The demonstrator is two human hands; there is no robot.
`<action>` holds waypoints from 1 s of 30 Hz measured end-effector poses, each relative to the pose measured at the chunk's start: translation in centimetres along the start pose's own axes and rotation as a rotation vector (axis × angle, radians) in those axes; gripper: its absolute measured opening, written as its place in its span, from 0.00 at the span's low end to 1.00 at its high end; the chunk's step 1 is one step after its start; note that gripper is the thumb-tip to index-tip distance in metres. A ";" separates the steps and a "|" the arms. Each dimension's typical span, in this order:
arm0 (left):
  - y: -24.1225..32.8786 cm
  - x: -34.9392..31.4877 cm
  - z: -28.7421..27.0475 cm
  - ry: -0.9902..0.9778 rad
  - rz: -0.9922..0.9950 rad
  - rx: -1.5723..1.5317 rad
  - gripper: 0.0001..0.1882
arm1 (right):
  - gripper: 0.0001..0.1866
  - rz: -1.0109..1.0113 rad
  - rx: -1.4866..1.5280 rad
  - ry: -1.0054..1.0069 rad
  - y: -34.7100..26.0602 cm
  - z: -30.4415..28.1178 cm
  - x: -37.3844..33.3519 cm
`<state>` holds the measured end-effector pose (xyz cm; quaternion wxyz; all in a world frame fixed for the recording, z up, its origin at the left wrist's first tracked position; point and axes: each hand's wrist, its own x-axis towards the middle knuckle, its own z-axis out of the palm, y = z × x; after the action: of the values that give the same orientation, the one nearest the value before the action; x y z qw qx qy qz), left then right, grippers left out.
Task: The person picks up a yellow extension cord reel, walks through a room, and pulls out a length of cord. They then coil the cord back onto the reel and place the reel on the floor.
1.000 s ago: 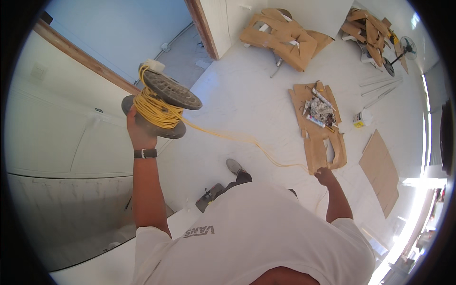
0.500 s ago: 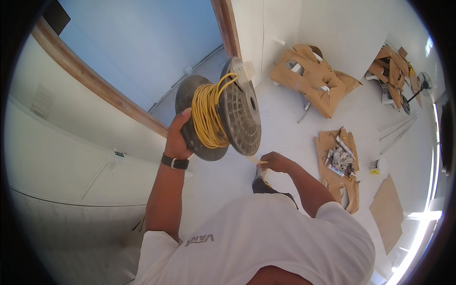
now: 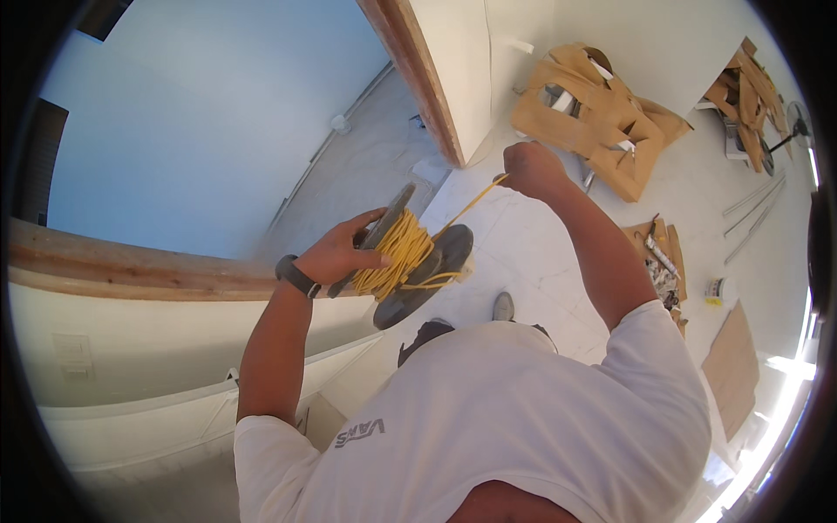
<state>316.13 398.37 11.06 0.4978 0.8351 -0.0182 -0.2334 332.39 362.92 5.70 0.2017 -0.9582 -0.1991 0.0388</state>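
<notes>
The left hand [image 3: 344,250] grips the spool [image 3: 456,247] at one flange [image 3: 394,209], thumb over the wound yellow cord [image 3: 406,253]. The right hand [image 3: 530,170], closed on the cord's taut run, is positioned right of the spool.

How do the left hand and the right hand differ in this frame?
The left hand holds the dark spool by its side, while the right hand grasps a strand of the yellow cord. A dark wrist strap sits below the left hand; the right hand's wrist is bare. The right hand appears higher in the picture than the left hand. Both are ungloved and held out ahead of the body.
</notes>
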 end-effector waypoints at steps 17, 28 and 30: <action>3.9 30.1 -11.7 -0.590 0.245 -1.029 0.29 | 0.15 0.591 0.914 -0.084 -0.5 16.9 -1.7; 23.8 35.0 -5.2 -0.893 0.721 0.534 0.57 | 0.20 1.006 0.054 0.333 0.4 -11.7 -5.3; 22.9 36.5 -0.8 -0.640 0.744 0.606 0.58 | 0.17 0.976 0.229 0.269 -2.4 -11.8 -5.4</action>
<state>353.54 377.93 17.05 0.2547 0.7657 -0.5264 -0.2679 328.40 358.44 17.43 0.2877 -0.9078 0.3041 0.0262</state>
